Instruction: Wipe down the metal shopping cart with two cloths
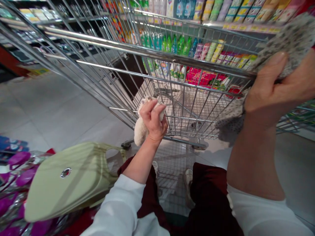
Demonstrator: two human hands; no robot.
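A wire shopping cart (187, 62) stands in front of me, its long metal rail crossing the view. My left hand (155, 118) is closed around a cream-coloured cloth (140, 131), against the near wire side of the cart, below the rail. At the right, my right hand (268, 85) grips a grey speckled cloth (292, 36) at the end of the rail. One part of this cloth rises above the hand and another hangs down beside the wires. My palm hides where the cloth meets the rail.
Shelves with several colourful bottles (180, 44) and packs stand behind the cart. A pale green plastic seat (71, 183) and purple-topped goods (19, 159) are at the lower left. Grey floor tiles (54, 111) run along the left, and a dark panel (129, 75) sits behind the wires.
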